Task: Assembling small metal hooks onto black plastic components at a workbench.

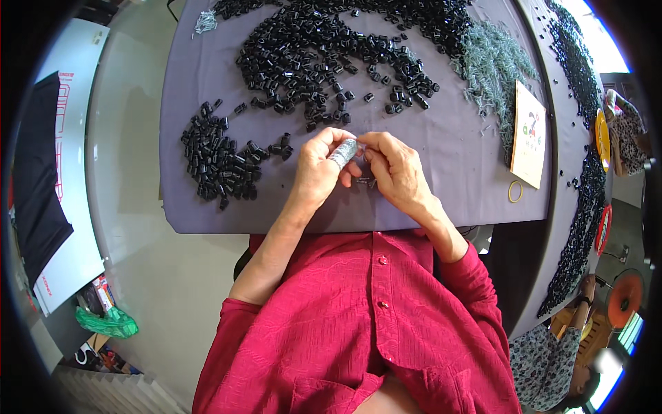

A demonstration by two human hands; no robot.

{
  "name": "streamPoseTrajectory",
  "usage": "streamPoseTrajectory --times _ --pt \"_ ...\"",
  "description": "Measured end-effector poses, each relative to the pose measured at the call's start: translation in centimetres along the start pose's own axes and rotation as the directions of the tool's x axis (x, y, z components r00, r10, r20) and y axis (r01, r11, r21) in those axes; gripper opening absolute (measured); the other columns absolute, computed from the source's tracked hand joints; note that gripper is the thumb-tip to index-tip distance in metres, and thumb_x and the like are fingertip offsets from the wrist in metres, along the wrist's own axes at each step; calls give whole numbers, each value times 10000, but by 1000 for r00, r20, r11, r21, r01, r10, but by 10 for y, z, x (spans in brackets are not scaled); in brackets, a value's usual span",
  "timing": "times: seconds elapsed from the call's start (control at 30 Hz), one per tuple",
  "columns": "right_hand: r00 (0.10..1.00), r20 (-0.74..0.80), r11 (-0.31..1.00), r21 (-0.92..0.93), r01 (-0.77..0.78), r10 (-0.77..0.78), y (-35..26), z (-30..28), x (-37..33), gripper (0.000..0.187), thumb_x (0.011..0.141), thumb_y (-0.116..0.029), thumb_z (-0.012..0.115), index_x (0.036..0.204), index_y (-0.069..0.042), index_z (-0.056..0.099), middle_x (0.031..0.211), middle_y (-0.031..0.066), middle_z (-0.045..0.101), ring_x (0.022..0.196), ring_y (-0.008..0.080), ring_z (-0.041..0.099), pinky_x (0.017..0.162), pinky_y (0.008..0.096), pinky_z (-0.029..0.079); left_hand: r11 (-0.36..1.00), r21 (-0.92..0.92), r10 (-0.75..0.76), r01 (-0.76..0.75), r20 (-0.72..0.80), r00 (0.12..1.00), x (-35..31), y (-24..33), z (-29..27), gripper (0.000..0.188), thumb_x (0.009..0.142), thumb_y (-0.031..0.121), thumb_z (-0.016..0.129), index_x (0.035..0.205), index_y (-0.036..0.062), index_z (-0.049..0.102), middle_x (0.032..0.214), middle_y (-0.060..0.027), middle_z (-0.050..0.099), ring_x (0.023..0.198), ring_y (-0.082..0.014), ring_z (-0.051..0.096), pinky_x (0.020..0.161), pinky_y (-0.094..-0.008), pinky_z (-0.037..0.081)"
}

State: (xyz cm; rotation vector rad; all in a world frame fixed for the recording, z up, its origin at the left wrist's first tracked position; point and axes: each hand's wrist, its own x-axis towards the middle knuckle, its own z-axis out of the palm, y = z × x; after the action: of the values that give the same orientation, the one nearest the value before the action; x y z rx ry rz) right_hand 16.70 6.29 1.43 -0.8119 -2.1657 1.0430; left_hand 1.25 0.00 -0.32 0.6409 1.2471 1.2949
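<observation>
My left hand [318,164] and my right hand [394,164] meet close to the table's near edge. A grey-white wrapping [343,153] covers what looks like my left thumb. Both hands are closed in a pinch, fingertips nearly touching; whatever sits between them is too small and hidden to name. Several small screws [363,181] lie just under my fingers. To the left of my left hand is a pile of small black cylindrical plastic parts [219,155], with a few stragglers [281,147] closer to the hand.
A larger heap of black parts [303,62] spreads beyond my hands. Clear-grey slender pieces [493,58] are piled at the far right, beside a booklet [528,134] and a yellow rubber band [515,192]. Another person [552,359] sits at the adjoining table, right.
</observation>
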Motion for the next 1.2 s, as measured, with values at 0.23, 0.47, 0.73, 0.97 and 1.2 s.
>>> streamPoseTrajectory --times 0.23,0.47,0.73,0.97,1.2 --pt "978 -51 974 117 -195 202 1 0 -2 233 848 12 564 1076 -15 600 858 152 668 774 278 679 704 352 531 999 41 -19 20 -38 999 -1 2 12 100 937 19 584 1033 -1 604 849 -78 674 614 -106 637 484 -227 519" --pt "941 -61 931 183 -317 332 -3 0 0 172 851 -19 599 1021 -11 624 813 154 684 738 232 695 660 326 528 994 107 42 -35 -67 997 3 -7 10 110 906 -18 613 1015 -3 616 859 -86 681 673 -117 662 506 -230 537" --pt "926 -103 924 173 -342 362 -2 0 3 154 854 -40 628 1005 -8 630 734 134 680 647 240 685 610 333 522 979 -82 171 -187 -167 971 3 -16 19 123 822 -103 643 911 -20 655 871 -72 701 775 -104 661 704 -260 566" --pt "975 -144 986 43 -164 169 3 -1 1 133 827 -26 651 959 -12 641 761 129 669 669 271 670 625 345 525 975 60 222 -215 -175 959 2 -16 16 116 801 -70 684 897 -9 665 841 -47 703 776 -90 654 694 -247 546" --pt "984 -174 996 -84 -41 26 7 -3 -1 143 806 -13 640 948 -32 649 809 119 640 729 304 649 654 377 522 826 531 299 -187 -133 945 0 -6 17 134 794 -57 679 925 -28 681 840 -142 723 732 -122 686 653 -275 536"
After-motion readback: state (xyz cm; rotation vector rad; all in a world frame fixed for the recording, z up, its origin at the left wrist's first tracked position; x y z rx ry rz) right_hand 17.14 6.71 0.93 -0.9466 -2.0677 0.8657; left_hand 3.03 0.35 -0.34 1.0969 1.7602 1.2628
